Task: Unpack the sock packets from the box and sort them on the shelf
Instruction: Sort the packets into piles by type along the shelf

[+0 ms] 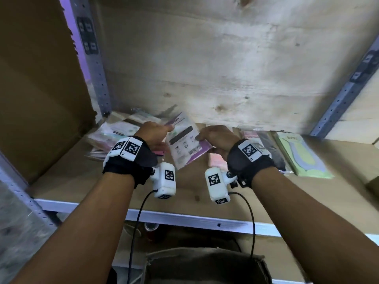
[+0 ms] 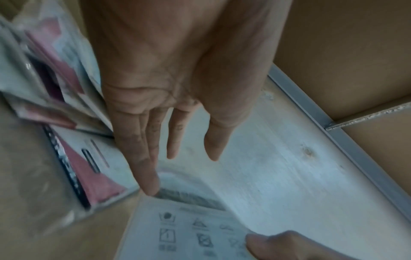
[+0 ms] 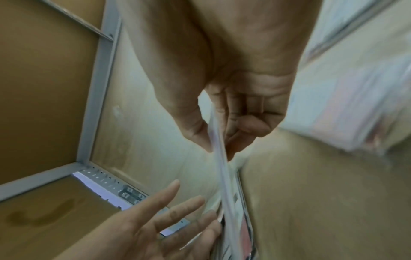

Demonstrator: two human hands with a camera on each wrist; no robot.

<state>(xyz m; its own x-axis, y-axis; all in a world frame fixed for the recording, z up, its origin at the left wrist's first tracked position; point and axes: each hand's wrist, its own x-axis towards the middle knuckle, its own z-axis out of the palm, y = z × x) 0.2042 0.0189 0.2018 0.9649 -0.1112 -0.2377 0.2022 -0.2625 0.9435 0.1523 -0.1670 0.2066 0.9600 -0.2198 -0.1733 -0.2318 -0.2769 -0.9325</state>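
Observation:
My right hand pinches a sock packet by its right edge, holding it tilted above the shelf board; its white back shows care symbols, a barcode and a purple edge. The right wrist view shows thumb and fingers clamped on the packet's thin edge. My left hand is beside the packet's left side, its fingers straight and spread, one fingertip touching the packet. A loose pile of packets lies at the shelf's back left.
Sorted packets lie on the right: pink ones, a dark one and a green one. A cardboard panel stands at the left. Grey perforated uprights frame the bay. A plywood back wall closes it.

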